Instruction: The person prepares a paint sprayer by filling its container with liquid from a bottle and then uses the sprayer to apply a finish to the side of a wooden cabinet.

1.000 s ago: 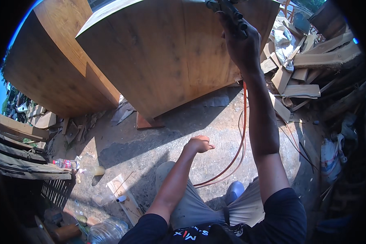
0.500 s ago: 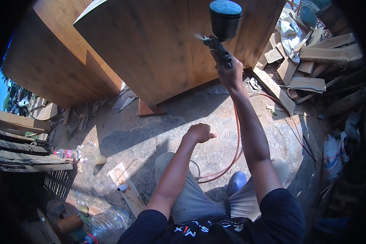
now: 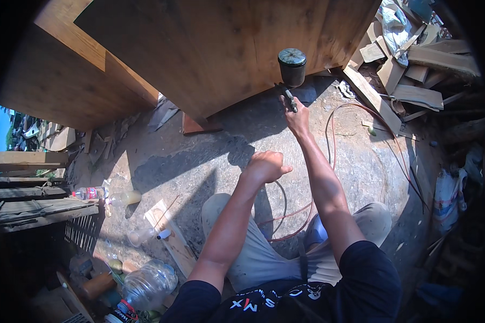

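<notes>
My right hand (image 3: pixel 297 119) grips a spray gun (image 3: pixel 289 99) with a dark round cup (image 3: pixel 292 71) on top. It is held low, by the bottom edge of a large brown wooden panel (image 3: pixel 215 48); no spray shows from its nozzle. A thin reddish hose (image 3: pixel 309 209) loops over the ground beneath my right arm. My left hand (image 3: pixel 267 166) hovers in front of my knees, its fingers curled in and its thumb sticking out. Nothing shows in it. A small wooden piece (image 3: pixel 196 125) lies under the panel's lower corner.
Another wooden panel (image 3: pixel 54 81) stands at the left. Scrap boards (image 3: pixel 423 97) and a white sack (image 3: pixel 396 32) are heaped at the far right. Near left are stacked slats (image 3: pixel 37 207), plastic bottles (image 3: pixel 125 198), a big clear jug (image 3: pixel 151 282) and a loose board (image 3: pixel 170 237).
My right hand has brought the spray gun down and nearer, to the panel's bottom edge. The mist at the nozzle is gone. My left hand has risen slightly. The view has shifted a little.
</notes>
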`<action>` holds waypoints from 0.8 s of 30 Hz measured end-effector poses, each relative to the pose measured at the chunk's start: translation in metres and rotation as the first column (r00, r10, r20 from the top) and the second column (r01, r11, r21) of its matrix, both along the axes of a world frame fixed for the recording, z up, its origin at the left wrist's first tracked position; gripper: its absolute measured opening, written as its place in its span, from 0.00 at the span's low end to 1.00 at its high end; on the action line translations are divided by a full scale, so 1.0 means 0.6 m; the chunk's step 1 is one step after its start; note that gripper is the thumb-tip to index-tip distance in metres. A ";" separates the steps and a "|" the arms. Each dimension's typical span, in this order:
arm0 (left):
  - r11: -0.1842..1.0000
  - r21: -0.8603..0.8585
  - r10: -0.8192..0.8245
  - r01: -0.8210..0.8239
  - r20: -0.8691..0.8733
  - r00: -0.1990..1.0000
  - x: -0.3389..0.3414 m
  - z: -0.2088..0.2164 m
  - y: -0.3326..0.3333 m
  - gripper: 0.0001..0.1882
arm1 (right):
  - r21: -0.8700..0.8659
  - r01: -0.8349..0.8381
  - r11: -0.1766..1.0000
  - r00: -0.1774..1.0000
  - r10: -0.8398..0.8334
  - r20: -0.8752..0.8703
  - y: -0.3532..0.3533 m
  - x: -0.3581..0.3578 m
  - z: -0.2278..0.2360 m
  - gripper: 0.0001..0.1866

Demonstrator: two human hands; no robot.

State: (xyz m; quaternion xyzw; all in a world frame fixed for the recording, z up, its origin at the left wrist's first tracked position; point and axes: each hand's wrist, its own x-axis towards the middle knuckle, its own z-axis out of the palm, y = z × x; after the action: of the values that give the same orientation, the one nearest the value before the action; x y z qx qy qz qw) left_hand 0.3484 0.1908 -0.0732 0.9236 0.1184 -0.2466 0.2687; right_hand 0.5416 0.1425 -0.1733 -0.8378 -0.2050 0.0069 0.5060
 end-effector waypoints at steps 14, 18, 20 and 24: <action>0.999 0.030 0.011 -0.012 0.029 1.000 -0.015 -0.005 0.000 0.29 | -0.202 -0.034 0.979 0.999 0.024 -0.047 0.004 -0.018 -0.102 0.31; 1.000 0.007 -0.004 0.004 -0.012 1.000 0.000 -0.007 0.014 0.32 | -0.100 -0.058 0.993 0.998 0.058 -0.010 -0.001 -0.024 -0.014 0.27; 1.000 -0.008 -0.003 0.003 -0.053 0.999 0.010 -0.010 0.020 0.32 | -0.075 -0.080 0.994 0.997 0.080 0.002 -0.001 -0.021 0.044 0.25; 0.999 -0.037 -0.009 0.003 -0.147 0.989 0.028 -0.018 0.029 0.32 | 0.050 -0.124 0.991 0.988 0.118 0.100 -0.001 -0.017 0.180 0.21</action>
State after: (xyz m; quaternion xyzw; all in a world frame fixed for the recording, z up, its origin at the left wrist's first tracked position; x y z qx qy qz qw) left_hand 0.3654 0.2080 -0.0842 0.8981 0.1304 -0.3169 0.2755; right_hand 0.5316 0.1422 -0.0651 -0.8085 -0.2798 -0.0089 0.5176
